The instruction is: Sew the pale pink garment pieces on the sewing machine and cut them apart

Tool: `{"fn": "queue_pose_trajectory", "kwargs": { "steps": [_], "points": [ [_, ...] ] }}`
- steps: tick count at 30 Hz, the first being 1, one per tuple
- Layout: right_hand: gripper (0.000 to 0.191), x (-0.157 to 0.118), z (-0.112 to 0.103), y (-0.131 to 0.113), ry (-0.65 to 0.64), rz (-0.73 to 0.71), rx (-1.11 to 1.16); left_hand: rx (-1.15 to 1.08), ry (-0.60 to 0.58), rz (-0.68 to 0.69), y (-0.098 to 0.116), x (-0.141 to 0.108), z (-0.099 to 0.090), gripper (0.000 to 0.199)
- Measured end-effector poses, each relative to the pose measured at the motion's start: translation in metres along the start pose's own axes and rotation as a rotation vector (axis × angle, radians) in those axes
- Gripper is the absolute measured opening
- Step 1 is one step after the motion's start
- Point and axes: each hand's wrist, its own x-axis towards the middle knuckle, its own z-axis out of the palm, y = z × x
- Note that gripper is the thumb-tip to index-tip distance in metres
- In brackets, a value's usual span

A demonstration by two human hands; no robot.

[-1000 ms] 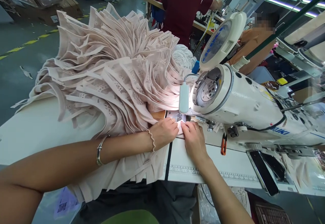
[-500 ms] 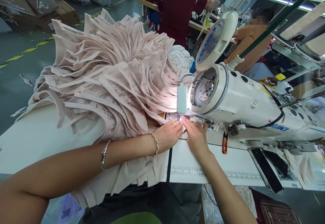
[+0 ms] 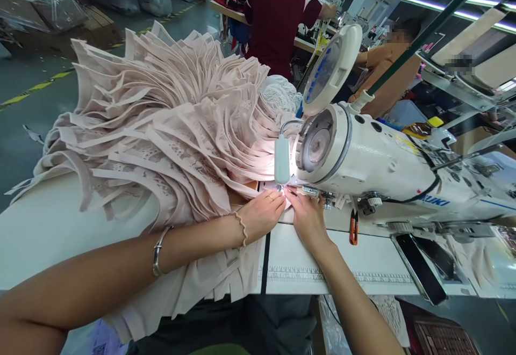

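Both of my hands are at the needle of a white sewing machine (image 3: 379,156), under its small lit lamp (image 3: 282,159). With fingers drawn together, my left hand (image 3: 263,214) pinches the edge of a pale pink fabric piece (image 3: 287,216). My right hand (image 3: 308,222) holds the same piece from the other side, its fingertips close to the left ones. The fingertips and the seam there are partly lost in the glare. A large heap of pale pink lace-patterned garment pieces (image 3: 173,113) lies left of the machine, draping under my left forearm.
Orange-handled thread snips (image 3: 353,229) lie right of my right hand. A phone (image 3: 419,269) rests near the table's front edge, beside a printed ruler strip (image 3: 298,274). White lace (image 3: 282,93) sits behind the heap. Two people work beyond the machine.
The round disc in the machine's end has gone from sharp to blurred, as if turning. My hands stay at the needle; the whole view has shifted slightly.
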Motion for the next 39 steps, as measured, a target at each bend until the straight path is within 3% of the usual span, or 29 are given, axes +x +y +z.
{"fn": "queue_pose_trajectory", "kwargs": {
  "steps": [21, 26, 31, 35, 39],
  "points": [
    [0.062, 0.005, -0.002, -0.002, -0.027, 0.001, 0.035, 0.023, -0.031, -0.044, -0.003, 0.002, -0.006, 0.033],
    [0.06, 0.005, 0.009, 0.004, 0.093, 0.028, 0.233, 0.076, -0.054, -0.013, -0.007, 0.001, -0.015, 0.031],
    [0.049, 0.002, 0.015, 0.009, 0.179, 0.067, 0.513, 0.036, -0.149, 0.017, -0.027, -0.003, -0.024, 0.019],
    [0.046, -0.001, 0.014, 0.008, 0.196, 0.024, 0.552, -0.107, -0.169, 0.014, -0.039, -0.006, -0.022, 0.033],
    [0.045, -0.002, 0.013, 0.007, 0.23, -0.094, 0.494, -0.134, -0.155, -0.012, -0.038, -0.001, -0.023, 0.024]
  ]
}}
